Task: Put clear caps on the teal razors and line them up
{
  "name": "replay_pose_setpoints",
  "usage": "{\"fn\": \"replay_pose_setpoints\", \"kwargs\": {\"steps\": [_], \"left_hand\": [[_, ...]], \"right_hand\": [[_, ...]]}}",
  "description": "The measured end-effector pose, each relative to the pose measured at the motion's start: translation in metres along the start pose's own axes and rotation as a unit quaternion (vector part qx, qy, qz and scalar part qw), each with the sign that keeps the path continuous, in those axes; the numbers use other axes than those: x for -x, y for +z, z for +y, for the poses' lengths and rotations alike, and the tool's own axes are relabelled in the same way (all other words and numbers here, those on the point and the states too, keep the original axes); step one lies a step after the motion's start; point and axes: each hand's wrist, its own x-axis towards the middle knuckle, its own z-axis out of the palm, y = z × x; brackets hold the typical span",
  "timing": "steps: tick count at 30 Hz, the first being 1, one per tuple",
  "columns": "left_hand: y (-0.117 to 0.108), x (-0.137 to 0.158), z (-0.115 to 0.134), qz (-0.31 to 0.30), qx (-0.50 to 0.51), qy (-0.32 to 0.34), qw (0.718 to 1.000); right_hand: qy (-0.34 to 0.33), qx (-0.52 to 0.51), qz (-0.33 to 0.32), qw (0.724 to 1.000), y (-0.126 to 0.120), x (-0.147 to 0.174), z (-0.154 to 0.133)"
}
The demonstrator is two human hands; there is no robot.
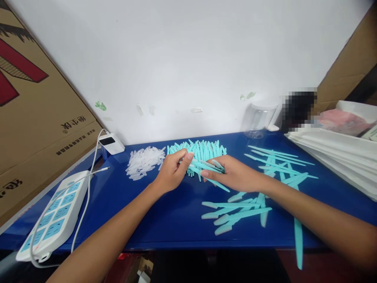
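Both my hands meet over the middle of the blue table (165,226). My right hand (235,173) is closed round several turquoise eyebrow razors (218,184), which fan out between thumb and fingers. My left hand (172,171) pinches the far end of one eyebrow razor, thumb on top; its fingertips are partly hidden. Just behind the hands lies a dense pile of turquoise razors (210,148). To the left of that pile is a heap of small translucent white covers (144,162). More razors (250,214) lie loosely crossed beneath and beyond my right forearm.
A white power strip (60,212) with cables lies at the left, near a small white device (112,144). A clear plastic jar (259,120) stands by the wall. Stacked white trays (332,153) occupy the right side. One razor (298,243) overhangs the front edge. A large cardboard box (38,118) stands left.
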Motion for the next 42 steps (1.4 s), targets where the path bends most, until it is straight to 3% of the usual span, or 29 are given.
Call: {"fn": "replay_pose_setpoints", "kwargs": {"steps": [5,10,12,14,16,18,21,24,27,31,34,38,40,42], "left_hand": [[0.0,-0.001,-0.002,-0.004,0.01,-0.008,1.0],[-0.003,-0.004,-0.009,0.006,0.091,-0.055,0.994],[-0.014,-0.01,-0.018,0.056,0.135,-0.088,0.985],[-0.03,-0.016,-0.03,0.144,0.132,-0.101,0.976],[-0.047,-0.021,-0.041,0.224,0.035,-0.087,0.97],[-0.058,-0.023,-0.049,0.257,-0.103,-0.072,0.958],[-0.06,-0.021,-0.055,0.201,-0.267,-0.084,0.939],[-0.054,-0.018,-0.056,0.108,-0.387,-0.125,0.907],[-0.055,-0.018,-0.057,0.052,-0.471,-0.172,0.864],[-0.066,-0.019,-0.064,0.015,-0.525,-0.217,0.823],[-0.075,-0.018,-0.073,-0.008,-0.539,-0.24,0.808],[-0.081,-0.015,-0.083,-0.026,-0.531,-0.262,0.805],[-0.081,-0.015,-0.081,-0.004,-0.524,-0.26,0.811],[-0.076,-0.016,-0.073,0.034,-0.508,-0.235,0.828]], "right_hand": [[-0.019,0.004,-0.045,0.999,-0.002,0.002,-0.002],[-0.027,0.005,-0.043,0.999,-0.007,0.003,-0.005],[-0.028,0.016,-0.035,0.999,-0.013,0.004,-0.006],[-0.02,0.032,-0.017,0.999,-0.022,0.004,-0.003],[-0.001,0.058,0.016,0.998,-0.033,0.002,0.004],[0.032,0.111,0.064,0.991,-0.044,-0.002,0.017],[0.126,0.221,0.132,0.958,-0.059,-0.008,0.038],[0.23,0.237,0.117,0.937,-0.065,-0.012,0.053],[0.267,0.214,0.091,0.935,-0.062,-0.013,0.056],[0.262,0.183,0.07,0.945,-0.055,-0.013,0.052],[0.242,0.201,0.081,0.946,-0.056,-0.012,0.051],[0.229,0.256,0.105,0.933,-0.062,-0.01,0.056],[0.214,0.274,0.113,0.931,-0.064,-0.009,0.056],[0.186,0.249,0.101,0.945,-0.064,-0.007,0.052]]}}
